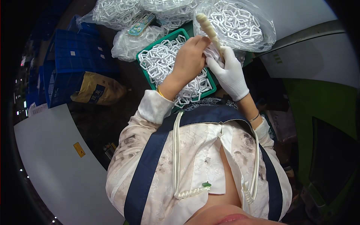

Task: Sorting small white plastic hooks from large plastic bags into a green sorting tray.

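My left hand [190, 59] is bare, reaching over a green basket [212, 89] heaped with white plastic chain links [160, 56]. Its fingers are closed on something white beside my right hand, too hidden to name. A white knit glove covers my right hand [231, 75], which is wrapped round the lower part of a cream-coloured stick [207, 27]. The stick is knobbly, looks wrapped in bands, and tilts up and away toward the far side. My two hands are close together over the right side of the basket.
Clear bags [234, 24] of white links stand behind the basket. A phone-like thing in a patterned case [141, 24] lies on another bag [129, 47]. Blue crates [80, 48] and a brown paper sack [98, 89] are at the left. Pale machine panels [56, 146] flank me.
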`<state>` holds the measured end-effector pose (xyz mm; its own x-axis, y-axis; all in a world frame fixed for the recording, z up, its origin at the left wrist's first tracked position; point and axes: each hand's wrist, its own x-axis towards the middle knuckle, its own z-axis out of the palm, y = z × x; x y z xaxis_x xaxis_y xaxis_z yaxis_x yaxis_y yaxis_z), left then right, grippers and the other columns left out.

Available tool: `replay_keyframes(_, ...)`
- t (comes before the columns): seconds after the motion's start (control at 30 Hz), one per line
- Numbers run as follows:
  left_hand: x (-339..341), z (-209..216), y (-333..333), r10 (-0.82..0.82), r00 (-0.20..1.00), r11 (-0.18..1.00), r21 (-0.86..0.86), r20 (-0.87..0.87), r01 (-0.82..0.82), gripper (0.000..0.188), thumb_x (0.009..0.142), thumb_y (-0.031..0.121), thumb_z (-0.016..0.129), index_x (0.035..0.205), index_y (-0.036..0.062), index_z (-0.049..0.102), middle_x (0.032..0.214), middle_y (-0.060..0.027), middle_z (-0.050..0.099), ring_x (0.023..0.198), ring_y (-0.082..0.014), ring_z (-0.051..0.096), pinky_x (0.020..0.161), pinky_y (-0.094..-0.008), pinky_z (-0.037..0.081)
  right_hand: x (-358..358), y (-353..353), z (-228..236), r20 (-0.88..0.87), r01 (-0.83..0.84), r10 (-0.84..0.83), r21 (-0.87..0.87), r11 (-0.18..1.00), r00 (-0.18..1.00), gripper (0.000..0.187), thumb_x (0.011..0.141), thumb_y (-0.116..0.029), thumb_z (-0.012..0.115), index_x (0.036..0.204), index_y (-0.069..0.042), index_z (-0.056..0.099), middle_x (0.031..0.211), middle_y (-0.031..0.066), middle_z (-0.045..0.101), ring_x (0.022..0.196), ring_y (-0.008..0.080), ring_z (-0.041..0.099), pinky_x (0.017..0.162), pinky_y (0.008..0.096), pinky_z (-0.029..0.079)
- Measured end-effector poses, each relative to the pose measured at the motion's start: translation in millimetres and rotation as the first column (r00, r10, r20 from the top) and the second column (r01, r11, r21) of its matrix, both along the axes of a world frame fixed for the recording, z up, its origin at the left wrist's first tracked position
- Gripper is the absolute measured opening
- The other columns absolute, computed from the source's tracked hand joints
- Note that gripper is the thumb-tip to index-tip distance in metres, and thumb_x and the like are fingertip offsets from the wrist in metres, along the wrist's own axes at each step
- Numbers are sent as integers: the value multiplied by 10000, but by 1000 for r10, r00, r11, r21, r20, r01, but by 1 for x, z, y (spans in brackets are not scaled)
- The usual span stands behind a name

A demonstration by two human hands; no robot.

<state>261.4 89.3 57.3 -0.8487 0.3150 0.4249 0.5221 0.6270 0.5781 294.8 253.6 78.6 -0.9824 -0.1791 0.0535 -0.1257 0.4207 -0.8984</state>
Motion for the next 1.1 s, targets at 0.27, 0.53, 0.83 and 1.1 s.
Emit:
replay_keyframes(0.27, -18, -46, -11, -583, 562, 275, 794, 586, -542, 208, 999, 105, 495, 1176, 35, 579, 961, -74, 662, 902, -230, 683, 743, -372, 538, 30, 18, -33, 20, 58, -62, 170, 984, 998, 207, 1068, -205, 463, 1159, -37, 545, 853, 173, 644, 732, 334, 653, 668, 381, 487)
replay_keyframes(0.53, 13, -29, 30, -868, 457, -112, 819, 195, -563, 379, 1060, 242, 440, 1323, -19, 518, 1386, -196, 558, 1262, -302, 573, 1157, -411, 421, 13, -6, 12, 123, 73, -50, -196, 978, 991, 221, 1000, -190, 642, 1149, -27, 625, 919, -6, 616, 836, 51, 543, 775, 226, 456)
replay_keyframes(0.83, 13, -29, 20, -882, 450, -210, 743, 136, -636, 437, 981, 119, 618, 1368, -40, 492, 1299, -181, 595, 1257, -288, 565, 1131, -443, 447, 4, 0, 6, 17, 314, -319, -235, 920, 948, 384, 938, -154, 715, 1192, 40, 503, 948, 90, 642, 843, 112, 636, 754, 265, 536)
replay_keyframes(1.1, 12, -36, 16, -871, 488, -250, 805, 55, -538, 358, 999, 62, 542, 1345, -23, 505, 1297, -151, 607, 1209, -243, 592, 1103, -411, 457, 1, -6, 14, 98, 328, -315, -185, 926, 944, 325, 903, -125, 748, 1091, 24, 529, 858, 0, 582, 713, 17, 474, 622, 195, 416)
